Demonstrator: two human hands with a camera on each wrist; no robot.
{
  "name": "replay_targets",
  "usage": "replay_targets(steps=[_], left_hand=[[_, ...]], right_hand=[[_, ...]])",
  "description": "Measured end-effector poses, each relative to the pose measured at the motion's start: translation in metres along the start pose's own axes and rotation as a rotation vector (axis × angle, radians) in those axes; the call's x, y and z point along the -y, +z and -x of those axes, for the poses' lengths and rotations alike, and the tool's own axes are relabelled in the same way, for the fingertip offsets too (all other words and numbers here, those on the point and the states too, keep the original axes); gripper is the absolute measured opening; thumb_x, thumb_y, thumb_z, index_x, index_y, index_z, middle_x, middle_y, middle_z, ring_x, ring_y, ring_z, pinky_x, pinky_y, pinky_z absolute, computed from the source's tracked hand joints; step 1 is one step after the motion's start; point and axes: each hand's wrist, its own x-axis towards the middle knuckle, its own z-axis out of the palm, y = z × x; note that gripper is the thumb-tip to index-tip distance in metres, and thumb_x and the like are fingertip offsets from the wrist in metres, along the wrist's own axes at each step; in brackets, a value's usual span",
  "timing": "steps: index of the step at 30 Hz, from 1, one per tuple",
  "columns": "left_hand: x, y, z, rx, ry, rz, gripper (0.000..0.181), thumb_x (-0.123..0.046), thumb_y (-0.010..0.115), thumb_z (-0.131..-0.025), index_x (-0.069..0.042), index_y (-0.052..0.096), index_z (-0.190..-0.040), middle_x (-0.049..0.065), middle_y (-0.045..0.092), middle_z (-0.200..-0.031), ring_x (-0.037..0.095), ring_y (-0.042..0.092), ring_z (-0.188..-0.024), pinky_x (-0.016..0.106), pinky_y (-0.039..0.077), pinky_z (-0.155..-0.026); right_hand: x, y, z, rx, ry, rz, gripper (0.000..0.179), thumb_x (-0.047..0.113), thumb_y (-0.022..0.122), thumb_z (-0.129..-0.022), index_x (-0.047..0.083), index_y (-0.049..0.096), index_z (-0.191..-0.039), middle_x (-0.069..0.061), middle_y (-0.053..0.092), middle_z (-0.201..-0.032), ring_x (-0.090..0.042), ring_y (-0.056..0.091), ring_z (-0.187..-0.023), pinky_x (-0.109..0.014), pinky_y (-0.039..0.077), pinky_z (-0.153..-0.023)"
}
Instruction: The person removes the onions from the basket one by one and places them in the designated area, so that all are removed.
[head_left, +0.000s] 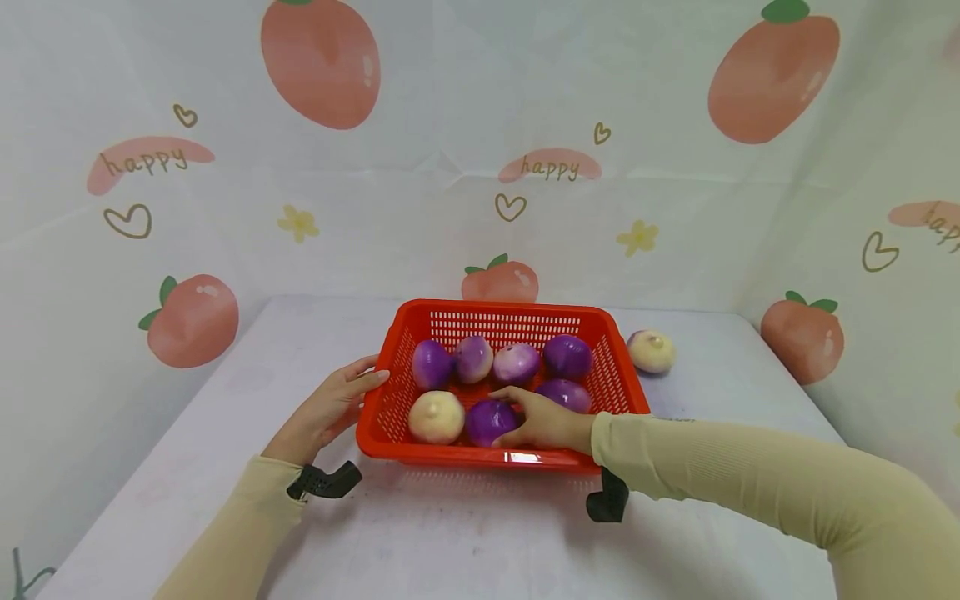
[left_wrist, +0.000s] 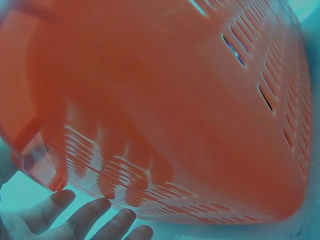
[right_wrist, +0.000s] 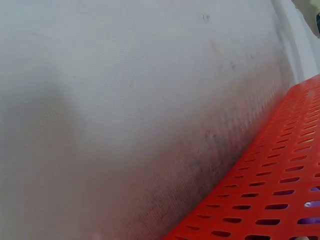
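Note:
A red plastic basket point(head_left: 510, 457) with slotted walls holds several onions, mostly purple, with one cream-coloured onion point(head_left: 437, 417) at the front left. My left hand point(head_left: 330, 408) holds the basket's left side, thumb on the rim and fingers along the outside. In the left wrist view those fingertips point(left_wrist: 102, 204) lie against the slotted outer wall point(left_wrist: 150, 125). Reaching over the front rim, my right hand point(head_left: 546, 419) grips a purple onion point(head_left: 487, 422) with fingers and thumb around its right side. The right wrist view shows only the basket's slotted outside, the hand mostly hidden.
Outside the basket, past its right rear corner, lies one more cream and purple onion point(head_left: 652, 352). Everything rests on a white-covered table point(head_left: 465, 542). A fruit-patterned white cloth point(head_left: 420, 217) stands behind and at both sides.

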Motion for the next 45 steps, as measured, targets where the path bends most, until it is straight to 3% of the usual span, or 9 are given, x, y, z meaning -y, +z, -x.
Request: replay_targets(steps=[7, 13, 18, 24, 31, 37, 39, 41, 45], left_hand=[[-0.003, 0.002, -0.002, -0.004, -0.011, -0.012, 0.063, -0.035, 0.054, -0.099, -0.010, 0.030, -0.151, 0.019, 0.047, -0.143, 0.017, 0.060, -0.111, 0.042, 0.049, -0.100], [-0.001, 0.001, -0.002, 0.000, -0.009, -0.014, 0.063, -0.035, 0.054, -0.099, -0.009, 0.029, -0.151, 0.019, 0.047, -0.143, 0.018, 0.061, -0.111, 0.042, 0.050, -0.099], [0.000, 0.001, -0.002, 0.002, -0.004, -0.018, 0.064, -0.036, 0.055, -0.098, -0.009, 0.029, -0.151, 0.019, 0.047, -0.143, 0.018, 0.060, -0.111, 0.043, 0.050, -0.099], [0.001, 0.001, -0.003, -0.009, -0.012, -0.015, 0.063, -0.036, 0.055, -0.098, -0.011, 0.031, -0.150, 0.019, 0.047, -0.143, 0.019, 0.059, -0.112, 0.044, 0.049, -0.100], [0.000, 0.001, 0.000, -0.022, -0.015, -0.015, 0.062, -0.035, 0.054, -0.099, -0.011, 0.030, -0.151, 0.019, 0.045, -0.145, 0.019, 0.059, -0.113, 0.045, 0.049, -0.100], [0.002, 0.001, 0.000, -0.015, -0.008, -0.005, 0.063, -0.035, 0.054, -0.099, -0.010, 0.030, -0.151, 0.020, 0.045, -0.144, 0.020, 0.059, -0.114, 0.044, 0.049, -0.099], [0.002, 0.002, 0.000, -0.009, -0.006, -0.003, 0.063, -0.036, 0.054, -0.099, -0.011, 0.030, -0.151, 0.019, 0.045, -0.144, 0.020, 0.059, -0.114, 0.044, 0.050, -0.099], [0.003, 0.002, 0.000, -0.005, -0.003, -0.004, 0.063, -0.036, 0.054, -0.098, -0.011, 0.030, -0.151, 0.019, 0.046, -0.144, 0.020, 0.059, -0.114, 0.044, 0.050, -0.098], [0.003, 0.001, 0.000, 0.001, 0.000, 0.001, 0.063, -0.036, 0.055, -0.098, -0.012, 0.030, -0.151, 0.019, 0.046, -0.143, 0.020, 0.059, -0.112, 0.044, 0.051, -0.098]], right_hand=[[0.000, -0.004, 0.004, -0.028, -0.006, 0.006, 0.065, 0.027, 0.080, -0.079, 0.019, 0.051, -0.136, -0.005, 0.056, -0.134, -0.027, 0.055, -0.119, -0.053, 0.044, -0.103], [0.002, -0.016, 0.013, -0.031, 0.039, -0.025, 0.071, 0.038, 0.081, -0.076, 0.025, 0.049, -0.139, 0.002, 0.055, -0.134, -0.025, 0.054, -0.121, -0.053, 0.047, -0.100], [0.009, -0.036, 0.022, -0.048, 0.019, -0.063, 0.080, 0.037, 0.081, -0.077, 0.015, 0.043, -0.144, -0.007, 0.053, -0.137, -0.030, 0.052, -0.123, -0.050, 0.049, -0.099], [0.016, -0.078, 0.039, -0.104, -0.058, -0.158, 0.077, 0.031, 0.079, -0.080, 0.016, 0.042, -0.145, -0.016, 0.044, -0.142, -0.039, 0.047, -0.128, -0.050, 0.050, -0.098], [0.013, -0.139, 0.062, -0.243, -0.165, -0.199, 0.074, 0.023, 0.073, -0.087, 0.016, 0.035, -0.149, -0.018, 0.041, -0.145, -0.041, 0.046, -0.128, -0.054, 0.044, -0.103], [-0.010, -0.181, 0.078, -0.362, -0.106, -0.243, 0.075, 0.028, 0.069, -0.090, 0.027, 0.027, -0.153, -0.014, 0.029, -0.154, -0.039, 0.037, -0.135, -0.061, 0.033, -0.109], [-0.022, -0.192, 0.082, -0.410, -0.076, -0.242, 0.074, 0.032, 0.067, -0.091, 0.032, 0.026, -0.153, -0.012, 0.027, -0.155, -0.032, 0.038, -0.134, -0.054, 0.037, -0.109], [-0.035, -0.201, 0.085, -0.450, -0.066, -0.279, 0.073, 0.031, 0.066, -0.092, 0.034, 0.026, -0.152, -0.011, 0.025, -0.155, -0.022, 0.041, -0.129, -0.036, 0.043, -0.107], [-0.061, -0.214, 0.090, -0.510, -0.087, -0.421, 0.074, 0.023, 0.066, -0.092, 0.030, 0.026, -0.153, -0.012, 0.020, -0.153, -0.003, 0.048, -0.110, -0.006, 0.048, -0.083]])
